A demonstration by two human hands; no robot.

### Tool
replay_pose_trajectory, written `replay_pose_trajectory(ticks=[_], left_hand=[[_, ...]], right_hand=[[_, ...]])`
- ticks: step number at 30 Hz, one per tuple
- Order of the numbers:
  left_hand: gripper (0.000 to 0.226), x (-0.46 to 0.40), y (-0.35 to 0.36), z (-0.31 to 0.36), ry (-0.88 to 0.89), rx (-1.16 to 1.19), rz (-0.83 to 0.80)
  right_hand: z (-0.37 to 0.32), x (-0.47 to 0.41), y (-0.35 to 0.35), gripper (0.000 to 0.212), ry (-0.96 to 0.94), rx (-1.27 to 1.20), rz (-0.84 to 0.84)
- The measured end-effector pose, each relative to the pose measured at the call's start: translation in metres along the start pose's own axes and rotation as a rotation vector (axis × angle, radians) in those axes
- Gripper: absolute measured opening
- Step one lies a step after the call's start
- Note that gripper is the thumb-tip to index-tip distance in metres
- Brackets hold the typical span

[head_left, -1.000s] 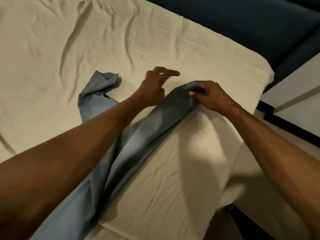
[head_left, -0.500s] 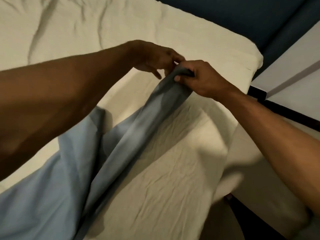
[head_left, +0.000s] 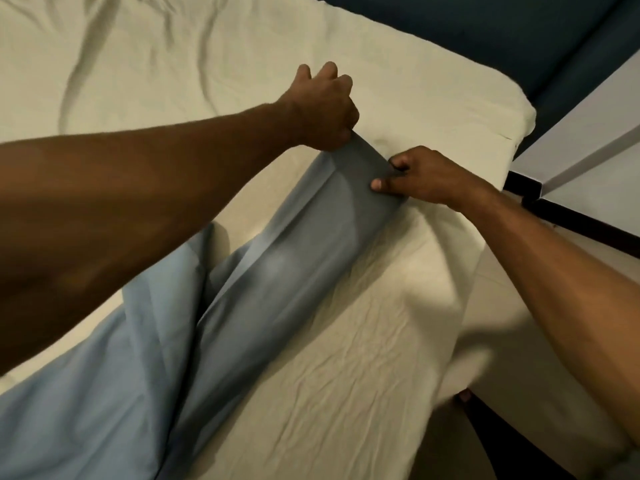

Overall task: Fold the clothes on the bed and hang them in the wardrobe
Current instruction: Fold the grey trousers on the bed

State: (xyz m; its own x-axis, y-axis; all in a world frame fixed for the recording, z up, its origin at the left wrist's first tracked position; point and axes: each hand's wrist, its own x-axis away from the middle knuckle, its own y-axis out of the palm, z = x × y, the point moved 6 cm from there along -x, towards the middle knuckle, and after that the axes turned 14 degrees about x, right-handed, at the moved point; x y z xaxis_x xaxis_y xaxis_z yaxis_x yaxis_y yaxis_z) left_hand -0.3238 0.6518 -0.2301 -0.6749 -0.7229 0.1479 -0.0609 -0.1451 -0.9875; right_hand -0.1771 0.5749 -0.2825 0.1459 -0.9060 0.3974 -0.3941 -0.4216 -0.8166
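My left hand (head_left: 322,109) and right hand (head_left: 420,176) each pinch a far corner of the long grey-blue cloth garment (head_left: 277,271), which runs from them back toward me across the cream-sheeted bed (head_left: 173,64).

Dark blue wall (head_left: 519,32) stood beyond the mattress corner; a pale panel (head_left: 588,133) with a black lower edge (head_left: 571,220) lay at right.

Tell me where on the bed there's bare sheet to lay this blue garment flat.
Bare sheet lies beyond the left hand, toward the bed's far edge, and on the near side right of the blue garment. It is crowded where both hands pinch the garment's end, the right hand near the bed's corner.
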Motion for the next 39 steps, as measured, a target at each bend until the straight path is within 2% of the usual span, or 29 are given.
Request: replay_pose_trajectory(ticks=[2, 5, 8, 10, 12, 16, 20, 24, 25, 29, 32, 33, 35, 37, 39], left_hand=[[0.030, 0.000, 0.009, 0.001, -0.047, 0.135, 0.019], [0.030, -0.004, 0.018, 0.013, -0.027, 0.291, 0.030], [0.032, -0.007, 0.023, 0.024, 0.002, 0.452, -0.031], [0.035, -0.008, 0.032, 0.025, 0.014, 0.428, -0.181], [0.035, -0.007, 0.041, 0.018, 0.002, 0.270, -0.300], [0.030, -0.010, 0.036, 0.015, -0.013, 0.132, -0.141], [0.029, -0.010, 0.042, 0.024, -0.072, 0.225, -0.116], [0.027, -0.005, 0.064, 0.008, -0.131, 0.425, -0.302], [0.026, -0.003, 0.065, 0.006, -0.140, 0.435, -0.308], [0.025, -0.008, 0.057, 0.012, -0.205, 0.323, -0.076], [0.027, -0.008, 0.066, 0.029, -0.176, 0.227, -0.003], [0.028, -0.007, 0.069, 0.029, -0.175, 0.251, 0.029], [0.034, 0.000, 0.069, 0.018, -0.236, 0.382, 0.146], [0.030, 0.021, 0.063, 0.010, -0.337, 0.546, 0.342], [0.025, 0.062, 0.060, 0.010, -0.381, 0.632, 0.586]], right_hand=[[0.004, 0.005, 0.006, 0.045, 0.024, 0.016, -0.005], [0.009, 0.010, 0.013, 0.032, 0.071, 0.010, -0.048], [0.013, 0.014, 0.018, 0.021, 0.045, 0.022, -0.067], [0.017, 0.019, 0.018, 0.021, 0.045, 0.019, -0.054], [0.024, 0.023, 0.019, 0.026, 0.057, 0.057, -0.020], [0.032, 0.026, 0.016, 0.039, 0.096, 0.083, 0.079], [0.035, 0.024, 0.024, 0.043, 0.123, 0.185, 0.098], [0.040, 0.025, 0.032, 0.037, 0.088, 0.252, 0.132], [0.041, 0.027, 0.031, 0.038, 0.083, 0.246, 0.146], [0.043, 0.025, 0.032, 0.039, 0.120, 0.296, 0.186], [0.037, 0.026, 0.039, 0.021, 0.193, 0.460, 0.252], [0.034, 0.028, 0.041, 0.019, 0.233, 0.492, 0.293], [0.025, 0.033, 0.042, 0.032, 0.282, 0.551, 0.425], [0.001, 0.037, 0.043, 0.037, 0.178, 0.585, 0.577], [-0.027, 0.037, 0.058, 0.041, -0.084, 0.524, 0.575]])
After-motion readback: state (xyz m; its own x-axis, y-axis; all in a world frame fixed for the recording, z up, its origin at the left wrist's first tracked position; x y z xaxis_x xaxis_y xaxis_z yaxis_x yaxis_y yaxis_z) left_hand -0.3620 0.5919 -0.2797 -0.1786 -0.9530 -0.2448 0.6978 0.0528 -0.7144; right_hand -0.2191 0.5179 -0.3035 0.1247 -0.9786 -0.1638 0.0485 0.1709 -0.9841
